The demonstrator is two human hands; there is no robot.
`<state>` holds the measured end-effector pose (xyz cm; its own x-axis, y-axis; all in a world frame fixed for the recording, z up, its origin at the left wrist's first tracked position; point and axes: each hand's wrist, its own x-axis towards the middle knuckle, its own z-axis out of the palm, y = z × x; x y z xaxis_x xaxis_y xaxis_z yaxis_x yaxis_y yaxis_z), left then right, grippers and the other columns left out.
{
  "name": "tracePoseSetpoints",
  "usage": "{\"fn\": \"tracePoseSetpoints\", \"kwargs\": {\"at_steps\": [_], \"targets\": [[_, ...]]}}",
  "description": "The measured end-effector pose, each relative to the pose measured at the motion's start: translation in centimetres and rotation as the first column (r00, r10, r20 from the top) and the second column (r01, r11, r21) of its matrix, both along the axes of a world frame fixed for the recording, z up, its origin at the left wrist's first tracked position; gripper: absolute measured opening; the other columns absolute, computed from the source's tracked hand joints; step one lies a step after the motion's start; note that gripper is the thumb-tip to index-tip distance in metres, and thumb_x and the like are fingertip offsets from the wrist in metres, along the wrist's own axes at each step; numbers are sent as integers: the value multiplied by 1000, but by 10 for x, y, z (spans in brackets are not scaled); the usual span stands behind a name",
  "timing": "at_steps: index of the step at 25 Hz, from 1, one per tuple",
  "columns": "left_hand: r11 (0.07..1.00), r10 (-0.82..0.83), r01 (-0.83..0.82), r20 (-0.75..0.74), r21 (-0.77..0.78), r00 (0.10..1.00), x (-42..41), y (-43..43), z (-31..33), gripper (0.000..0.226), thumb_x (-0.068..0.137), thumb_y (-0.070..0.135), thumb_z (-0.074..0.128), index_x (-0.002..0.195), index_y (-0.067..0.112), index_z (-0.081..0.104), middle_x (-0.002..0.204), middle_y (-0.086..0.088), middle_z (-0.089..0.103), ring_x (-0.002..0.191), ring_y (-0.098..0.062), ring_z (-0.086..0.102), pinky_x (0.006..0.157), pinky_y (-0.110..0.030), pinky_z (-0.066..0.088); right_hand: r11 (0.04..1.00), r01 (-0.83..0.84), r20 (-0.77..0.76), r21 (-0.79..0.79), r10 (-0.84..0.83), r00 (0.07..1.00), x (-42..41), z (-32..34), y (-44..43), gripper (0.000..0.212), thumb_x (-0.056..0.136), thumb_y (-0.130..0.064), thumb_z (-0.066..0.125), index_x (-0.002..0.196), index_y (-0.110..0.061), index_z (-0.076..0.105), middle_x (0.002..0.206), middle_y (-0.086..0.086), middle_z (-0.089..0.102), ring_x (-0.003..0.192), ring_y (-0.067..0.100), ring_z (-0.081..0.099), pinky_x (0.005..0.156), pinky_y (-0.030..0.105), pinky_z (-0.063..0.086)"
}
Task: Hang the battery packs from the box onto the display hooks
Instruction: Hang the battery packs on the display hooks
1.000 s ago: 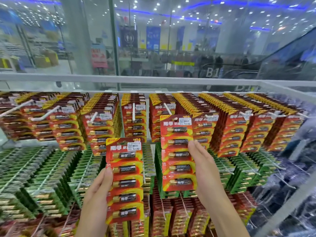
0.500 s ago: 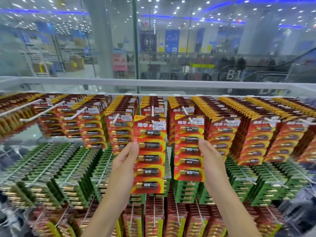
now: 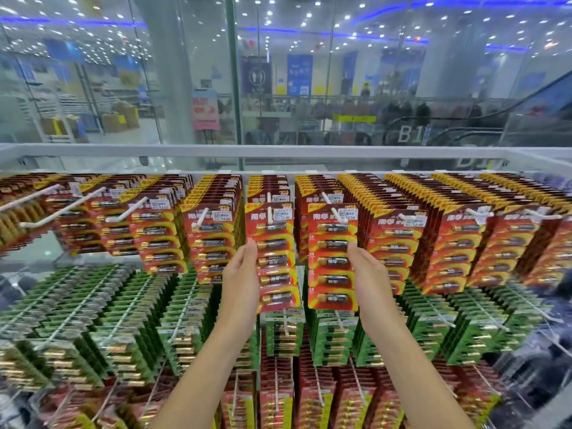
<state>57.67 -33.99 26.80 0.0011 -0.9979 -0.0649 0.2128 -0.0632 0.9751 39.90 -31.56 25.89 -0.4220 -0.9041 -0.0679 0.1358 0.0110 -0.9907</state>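
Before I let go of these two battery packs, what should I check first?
1. The left pack is threaded on the left hook: ok, the white tip pokes out in front of the card.
2. The right pack is threaded on the right hook: ok, its tip shows in front too.
3. Both packs hang upright with labels facing out: ok.
4. The left grip and right grip each hold a pack by its outer edge: ok.
5. Packs are pushed back against the rows behind them: cannot tell.
6. The box has more packs to hang: cannot tell, it is out of view.
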Motion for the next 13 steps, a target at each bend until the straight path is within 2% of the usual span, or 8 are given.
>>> {"fn": "tracePoseSetpoints", "kwargs": {"at_steps": [2, 4, 6, 8, 10, 12, 13], "targets": [[999, 32, -32, 29, -9, 999, -6, -24, -1, 38, 109, 49, 41, 115, 26, 71, 101, 0, 81, 92, -23, 79, 84, -46, 63, 998, 45, -35, 37, -43, 998, 3, 6, -11, 38, 104, -55, 47, 108, -27, 73, 101, -3, 78, 94, 20, 74, 89, 48, 60], [997, 72, -71, 46, -26, 996, -12, -46, -7, 46, 104, 62, 43, 118, 28, 71, 108, 2, 79, 101, -23, 77, 88, -46, 62, 996, 73, -47, 48, -70, 996, 5, 12, -23, 39, 108, -47, 43, 100, -23, 72, 88, 1, 77, 74, 14, 73, 71, 38, 60], [993, 117, -114, 67, -42, 991, -18, -64, -20, 72, 85, 87, 45, 123, 31, 70, 117, 6, 77, 110, -22, 73, 95, -48, 59, 995, 92, -77, 48, -88, 993, 7, 12, -37, 42, 109, -45, 41, 93, -19, 69, 84, 4, 75, 64, 8, 69, 62, 27, 55], [986, 168, -165, 100, -36, 981, -24, -82, -37, 100, 64, 103, 39, 130, 33, 66, 127, 7, 73, 118, -22, 69, 102, -50, 55, 992, 123, -77, 28, -121, 990, 9, 11, -48, 43, 110, -45, 40, 87, -17, 63, 75, 4, 70, 60, 11, 63, 58, 24, 48], [982, 186, -183, 117, -36, 976, -29, -79, -32, 92, 76, 95, 36, 137, 31, 62, 133, 6, 69, 124, -23, 64, 107, -51, 51, 988, 153, -88, 18, -151, 985, 11, 8, -55, 44, 109, -46, 40, 90, -14, 63, 59, -7, 61, 51, 6, 56, 54, 22, 43], [979, 202, -196, 111, -62, 973, -31, -72, -24, 68, 97, 75, 37, 139, 26, 60, 131, 6, 67, 122, -21, 62, 108, -47, 49, 984, 176, -100, 21, -173, 980, 12, 5, -59, 49, 107, -50, 42, 99, -9, 67, 66, 3, 61, 59, 17, 59, 60, 32, 47], [974, 221, -212, 120, -83, 968, -31, -71, -24, 59, 103, 66, 38, 136, 24, 62, 122, 5, 69, 113, -20, 64, 103, -43, 51, 982, 187, -101, 20, -184, 978, 11, 2, -62, 48, 106, -52, 43, 98, -11, 67, 73, 10, 61, 64, 25, 58, 63, 39, 48]]}}
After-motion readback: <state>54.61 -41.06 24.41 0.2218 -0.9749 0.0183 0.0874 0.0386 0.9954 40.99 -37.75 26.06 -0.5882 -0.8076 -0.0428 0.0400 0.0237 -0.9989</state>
